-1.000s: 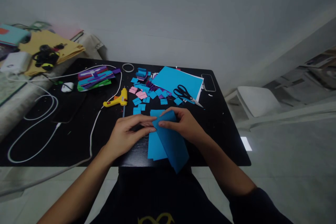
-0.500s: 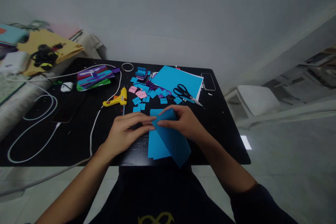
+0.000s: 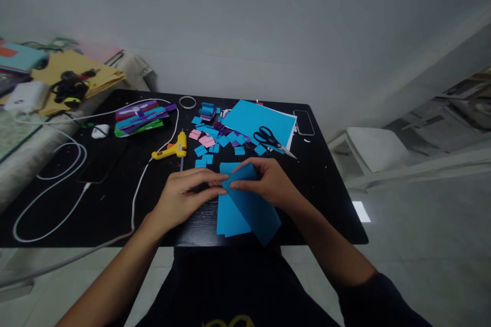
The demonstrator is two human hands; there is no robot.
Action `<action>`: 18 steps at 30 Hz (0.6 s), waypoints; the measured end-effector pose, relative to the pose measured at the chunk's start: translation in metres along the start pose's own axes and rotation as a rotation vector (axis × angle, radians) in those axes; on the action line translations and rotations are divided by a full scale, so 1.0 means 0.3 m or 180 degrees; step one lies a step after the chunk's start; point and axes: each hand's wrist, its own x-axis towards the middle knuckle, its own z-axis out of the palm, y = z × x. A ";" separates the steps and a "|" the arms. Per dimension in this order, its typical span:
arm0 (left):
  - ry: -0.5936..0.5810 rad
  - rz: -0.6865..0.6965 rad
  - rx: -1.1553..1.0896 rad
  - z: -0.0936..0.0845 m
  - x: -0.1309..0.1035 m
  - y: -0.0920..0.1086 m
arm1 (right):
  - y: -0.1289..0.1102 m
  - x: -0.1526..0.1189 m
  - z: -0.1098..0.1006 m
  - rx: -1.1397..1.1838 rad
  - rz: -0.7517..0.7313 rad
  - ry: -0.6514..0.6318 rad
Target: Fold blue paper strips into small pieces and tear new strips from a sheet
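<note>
A blue paper sheet [image 3: 256,210] is held at a tilt by my right hand [image 3: 267,180], thumb on its near face and fingers behind its top edge. My left hand [image 3: 187,191] pinches the sheet's upper left corner between thumb and fingertips. Under it, more blue paper [image 3: 230,217] lies flat on the black table. Just beyond my hands are small blue paper pieces [image 3: 240,150] and a few pink ones [image 3: 207,141]. Black-handled scissors [image 3: 270,139] rest on a large blue sheet [image 3: 247,117] with white paper under it.
A yellow glue gun [image 3: 175,148] with a white cord lies left of the scraps. Further left are a stack of coloured paper strips [image 3: 141,116], a white earbud case [image 3: 100,131] and a dark phone [image 3: 100,167] on a cable. A white stool [image 3: 378,148] stands right of the table [image 3: 322,204].
The view has shifted slightly, so everything sits a little lower. My hands keep the same hold on the blue sheet.
</note>
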 end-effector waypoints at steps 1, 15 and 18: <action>0.0000 -0.0008 0.0010 0.000 0.000 0.000 | -0.001 0.000 0.000 0.0011 0.0001 0.0003; -0.0139 -0.0385 -0.0121 0.014 0.000 -0.007 | 0.032 0.000 -0.012 -0.0022 -0.0067 0.0194; -0.0183 -0.0665 -0.0082 0.036 0.000 -0.003 | 0.042 0.003 -0.006 -0.0069 -0.0159 0.0236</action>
